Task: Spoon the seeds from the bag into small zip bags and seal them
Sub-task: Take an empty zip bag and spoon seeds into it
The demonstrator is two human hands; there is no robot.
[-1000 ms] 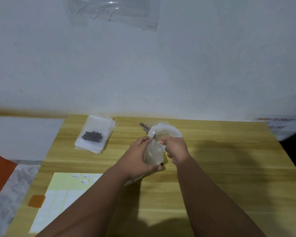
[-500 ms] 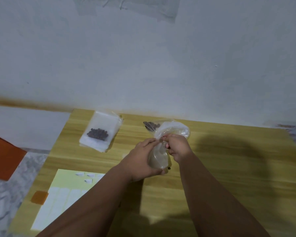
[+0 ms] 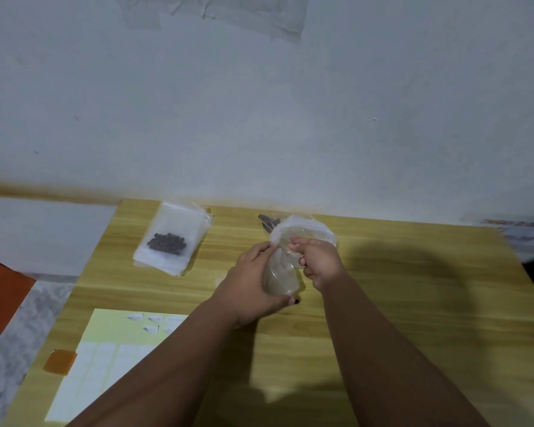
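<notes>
A crumpled clear plastic bag (image 3: 282, 274) stands upright near the middle of the wooden table (image 3: 398, 303). My left hand (image 3: 253, 288) grips its lower part from the left. At the bag's mouth, my right hand (image 3: 319, 260) pinches the plastic from the right. A spoon (image 3: 269, 222) heaped with dark seeds pokes out behind the bag's top; its handle is hidden. To the left lies a stack of small zip bags (image 3: 171, 241), the top one holding dark seeds.
A yellow-backed sheet of white labels (image 3: 105, 355) lies at the table's front left. An orange piece of tape (image 3: 60, 361) sits at its left edge. The wall rises right behind the table. An orange board (image 3: 0, 294) lies on the floor at left.
Both hands stay on the clear bag, with the right hand's fingers shifting slightly at its mouth. The camera has tilted a little, so the scene sits lower and further right.
</notes>
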